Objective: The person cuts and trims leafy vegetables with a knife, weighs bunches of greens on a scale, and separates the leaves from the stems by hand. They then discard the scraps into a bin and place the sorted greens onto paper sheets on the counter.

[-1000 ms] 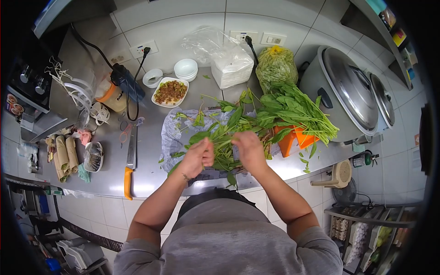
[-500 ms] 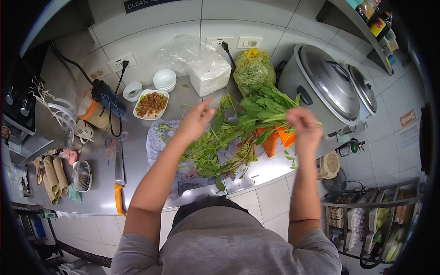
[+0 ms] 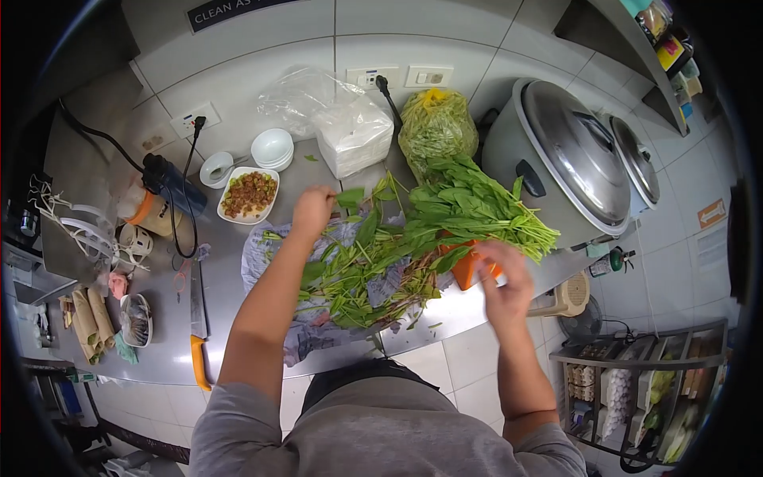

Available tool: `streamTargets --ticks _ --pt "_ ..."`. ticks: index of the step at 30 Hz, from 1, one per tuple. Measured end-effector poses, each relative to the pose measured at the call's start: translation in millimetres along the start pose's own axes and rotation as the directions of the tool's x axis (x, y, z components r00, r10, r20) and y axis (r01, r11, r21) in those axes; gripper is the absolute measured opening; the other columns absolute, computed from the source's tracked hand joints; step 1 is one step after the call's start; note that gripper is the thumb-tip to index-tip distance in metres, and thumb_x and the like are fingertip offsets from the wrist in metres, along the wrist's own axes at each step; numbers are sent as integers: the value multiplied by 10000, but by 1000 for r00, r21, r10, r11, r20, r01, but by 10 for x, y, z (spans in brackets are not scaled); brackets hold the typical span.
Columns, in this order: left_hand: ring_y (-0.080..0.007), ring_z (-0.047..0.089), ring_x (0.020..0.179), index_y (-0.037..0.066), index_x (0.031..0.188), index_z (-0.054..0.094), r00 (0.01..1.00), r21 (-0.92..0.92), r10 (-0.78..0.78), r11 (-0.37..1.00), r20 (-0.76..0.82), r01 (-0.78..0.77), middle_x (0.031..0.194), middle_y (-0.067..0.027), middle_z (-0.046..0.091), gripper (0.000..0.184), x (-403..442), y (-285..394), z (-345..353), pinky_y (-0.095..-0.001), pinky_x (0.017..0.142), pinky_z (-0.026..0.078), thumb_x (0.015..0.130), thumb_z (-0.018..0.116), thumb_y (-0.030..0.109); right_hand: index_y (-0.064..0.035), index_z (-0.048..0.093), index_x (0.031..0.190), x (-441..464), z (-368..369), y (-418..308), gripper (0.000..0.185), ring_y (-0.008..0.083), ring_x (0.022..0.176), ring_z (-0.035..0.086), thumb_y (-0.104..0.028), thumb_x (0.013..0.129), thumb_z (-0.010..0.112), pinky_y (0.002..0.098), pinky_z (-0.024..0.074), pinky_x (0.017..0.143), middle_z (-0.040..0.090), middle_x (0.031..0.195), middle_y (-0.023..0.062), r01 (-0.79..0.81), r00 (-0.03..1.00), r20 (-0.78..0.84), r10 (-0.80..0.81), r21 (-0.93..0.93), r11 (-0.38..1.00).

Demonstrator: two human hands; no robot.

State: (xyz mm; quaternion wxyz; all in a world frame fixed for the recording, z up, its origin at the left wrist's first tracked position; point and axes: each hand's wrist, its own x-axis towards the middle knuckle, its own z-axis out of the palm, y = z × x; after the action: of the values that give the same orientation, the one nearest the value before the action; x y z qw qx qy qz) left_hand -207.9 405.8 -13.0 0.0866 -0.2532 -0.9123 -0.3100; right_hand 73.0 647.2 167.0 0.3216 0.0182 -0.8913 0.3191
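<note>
My left hand [image 3: 313, 211] is over the left part of a loose pile of leafy greens [image 3: 358, 274], its fingers closed at a green leaf [image 3: 350, 198]. Crumpled printed paper [image 3: 266, 246] lies under the pile. My right hand [image 3: 507, 288] is slightly blurred, fingers apart and holding nothing, just in front of an orange container [image 3: 464, 274]. A thick bunch of leafy greens [image 3: 477, 203] rests behind that hand, its cut stems pointing right. Leaves partly cover the orange container.
A knife [image 3: 199, 350] with an orange handle lies on the steel counter at left. Behind are a dish of chopped food [image 3: 248, 195], white bowls [image 3: 273, 149], a plastic-wrapped white stack [image 3: 354, 135] and a bag of greens [image 3: 437, 131]. A large lidded pot [image 3: 509, 151] stands at right.
My left hand has moved left, its fingers closing at a leaf. My right hand has left the bunch's stems and come down toward me, fingers apart; the bunch now lies further down.
</note>
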Motion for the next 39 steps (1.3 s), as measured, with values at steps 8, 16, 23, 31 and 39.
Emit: streamTargets --ticks 8,16,23,31,39 --pt "-74 553 707 26 1028 697 838 -872 -242 -114 489 475 808 -2 651 182 -895 1655 -887 -227 597 418 887 714 140 -58 681 1096 213 1007 -298 282 242 810 667 -4 820 702 322 536 686 695 929 125 -213 976 123 179 369 905" --pt "-170 619 846 60 1167 650 968 -562 -250 797 27 222 1022 -87 644 345 -1288 777 -1040 -308 709 514 832 718 106 -21 665 876 703 -451 7 120 250 833 649 73 802 652 324 525 733 682 910 94 3 997 -69 -26 -314 950" --pt "-324 574 1060 78 1134 641 986 20 -99 995 131 98 1010 -105 640 387 -1620 613 -99 -444 908 458 778 750 185 -71 695 1042 -50 547 -4 313 346 1035 612 15 753 611 401 493 901 668 1082 134 74 863 502 -52 -24 997" --pt "-395 628 777 36 973 694 903 -87 -293 938 314 335 864 -201 668 246 -1622 218 -564 -444 720 503 787 747 189 -41 683 900 -296 1567 518 185 347 925 617 -14 744 588 414 497 851 644 916 128 188 872 489 -38 -261 947" --pt "-145 657 677 -46 879 682 814 -641 -468 517 344 568 750 -88 688 201 -1593 284 -1002 -272 586 483 879 689 155 -42 686 951 325 238 -493 195 292 861 637 62 789 649 336 513 766 671 929 113 -32 994 105 24 67 997"
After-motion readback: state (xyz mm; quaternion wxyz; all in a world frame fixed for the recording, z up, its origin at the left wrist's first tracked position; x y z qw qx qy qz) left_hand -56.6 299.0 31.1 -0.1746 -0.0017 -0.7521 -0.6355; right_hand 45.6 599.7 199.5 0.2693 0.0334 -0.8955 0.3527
